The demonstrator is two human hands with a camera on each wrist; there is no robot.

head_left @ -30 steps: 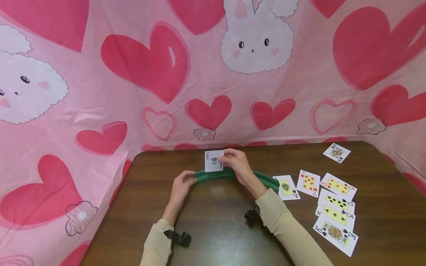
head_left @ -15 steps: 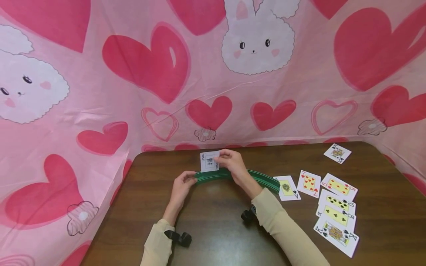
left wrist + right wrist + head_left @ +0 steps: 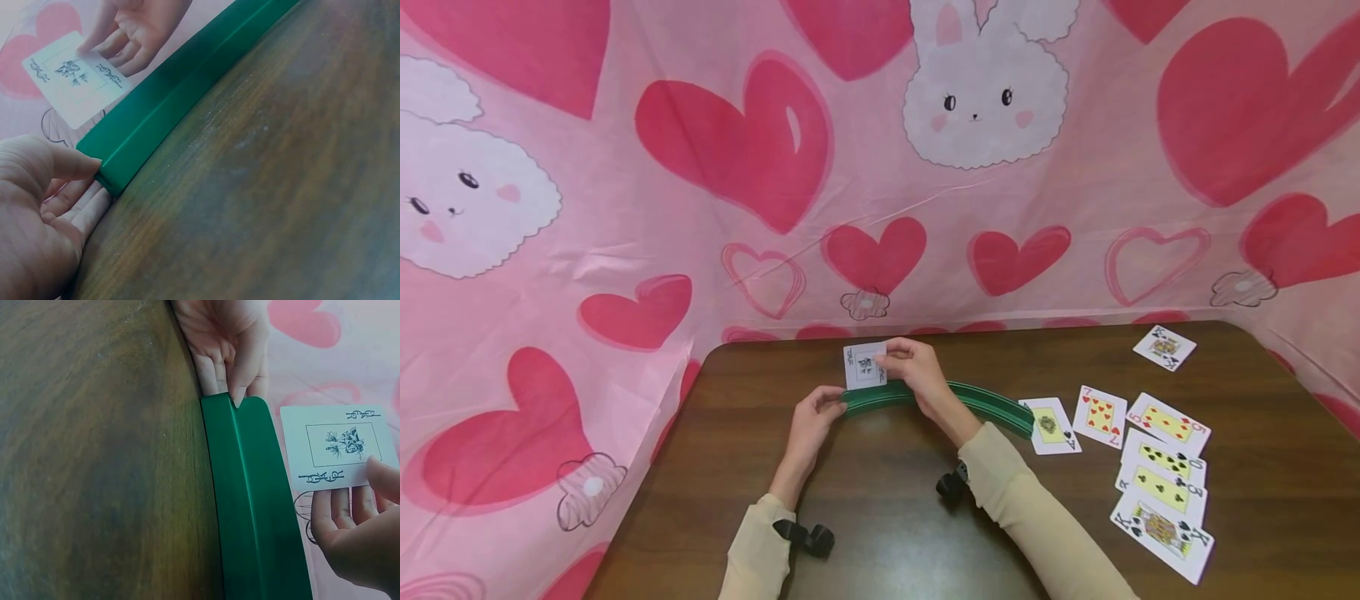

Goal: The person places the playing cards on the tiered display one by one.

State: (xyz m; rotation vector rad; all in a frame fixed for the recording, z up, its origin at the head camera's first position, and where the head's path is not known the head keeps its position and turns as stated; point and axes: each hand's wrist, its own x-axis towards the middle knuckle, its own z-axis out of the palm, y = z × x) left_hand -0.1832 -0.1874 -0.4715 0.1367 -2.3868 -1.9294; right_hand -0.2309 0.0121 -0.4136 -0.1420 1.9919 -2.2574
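Note:
A curved green card holder (image 3: 991, 406) stands on the brown table. My left hand (image 3: 811, 423) pinches its left end, thumb on the front face and fingers behind, as the left wrist view shows. My right hand (image 3: 919, 375) holds a black-and-white joker card (image 3: 861, 367) by its right edge, thumb on the printed face and fingers at the back. The joker is upright, its lower edge right at the holder's top near the left end. In the right wrist view the card (image 3: 303, 425) shows beside the holder's green wall (image 3: 250, 487). No other card shows in the holder.
At the holder's right end lies an ace of spades (image 3: 1049, 427), with a seven of hearts (image 3: 1101, 416) beside it. Further right are a red diamond card (image 3: 1167, 421), overlapping black cards and a king (image 3: 1165, 533). Another king (image 3: 1164, 347) lies at the back right.
My right hand has slid the joker a little to the left along the holder, toward its left end. My left hand has kept its grip on the holder.

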